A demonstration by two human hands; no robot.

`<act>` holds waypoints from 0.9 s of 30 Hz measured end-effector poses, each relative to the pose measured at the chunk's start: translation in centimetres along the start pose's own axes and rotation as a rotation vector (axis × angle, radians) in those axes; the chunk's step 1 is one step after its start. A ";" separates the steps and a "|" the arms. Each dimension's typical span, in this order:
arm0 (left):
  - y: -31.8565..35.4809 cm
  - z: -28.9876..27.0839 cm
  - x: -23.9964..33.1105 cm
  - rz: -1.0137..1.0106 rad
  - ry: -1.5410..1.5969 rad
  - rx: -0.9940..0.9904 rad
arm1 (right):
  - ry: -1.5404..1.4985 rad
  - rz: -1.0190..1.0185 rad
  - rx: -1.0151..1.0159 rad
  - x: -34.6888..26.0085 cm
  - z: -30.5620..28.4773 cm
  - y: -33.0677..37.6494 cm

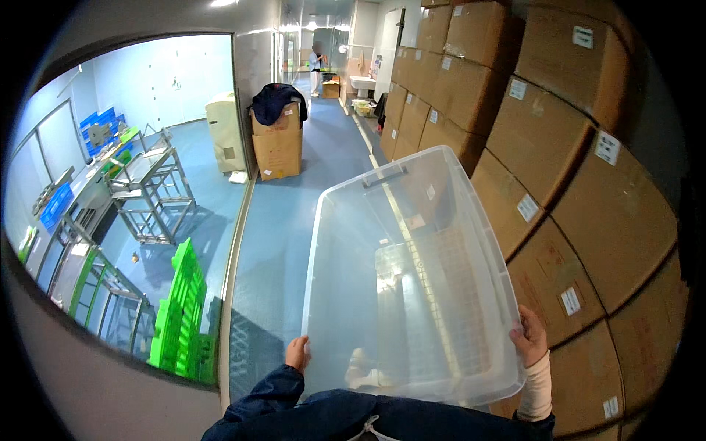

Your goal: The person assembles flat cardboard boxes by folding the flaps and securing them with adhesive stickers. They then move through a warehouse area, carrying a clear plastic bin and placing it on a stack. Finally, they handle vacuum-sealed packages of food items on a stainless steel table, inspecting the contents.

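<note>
Tub is translucent plastic, rectangular and round-cornered.

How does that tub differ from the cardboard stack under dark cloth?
The tub is see-through; the cardboard stack is opaque brown. The left hand and right hand hold the tub; the cardboard stack stands on the floor. The tub is open; the cardboard stack bears dark cloth. Both look boxy.

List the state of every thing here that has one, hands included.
Clear plastic bin: lidless, held tilted, seemingly empty
Left hand: gripping bin's left side
Right hand: gripping bin's right side
Cardboard boxes: stacked
Dark cloth: draped over a box
Green plastic pallet: stood on edge
</note>
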State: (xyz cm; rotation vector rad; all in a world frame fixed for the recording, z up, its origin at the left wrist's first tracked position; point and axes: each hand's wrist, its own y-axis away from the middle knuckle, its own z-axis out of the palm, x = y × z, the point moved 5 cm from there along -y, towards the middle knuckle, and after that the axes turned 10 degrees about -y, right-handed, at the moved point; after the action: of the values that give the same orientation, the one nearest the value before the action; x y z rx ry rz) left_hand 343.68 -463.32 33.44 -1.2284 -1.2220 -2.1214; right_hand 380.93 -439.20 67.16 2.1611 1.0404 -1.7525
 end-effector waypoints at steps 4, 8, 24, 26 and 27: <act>-12.3 3.5 6.2 0.006 -0.046 0.015 | -0.022 0.041 -0.019 4.7 2.7 -14.8; -21.4 3.4 14.0 -0.028 0.029 0.066 | -0.046 -0.050 -0.163 8.0 6.5 -30.1; -66.5 11.3 39.1 0.017 0.014 0.090 | -0.097 -0.043 -0.146 15.2 23.1 -78.2; -71.4 12.7 43.3 0.004 -0.005 0.051 | -0.139 -0.019 -0.076 17.1 23.8 -82.6; -74.5 13.2 44.9 -0.002 0.000 0.031 | -0.126 0.000 -0.061 18.4 24.6 -85.2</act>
State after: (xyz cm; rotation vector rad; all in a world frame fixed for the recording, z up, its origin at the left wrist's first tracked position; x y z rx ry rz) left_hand 275.04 -408.53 37.96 -1.2143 -1.2522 -2.0957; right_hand 310.98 -381.61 67.57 1.9873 1.0477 -1.8057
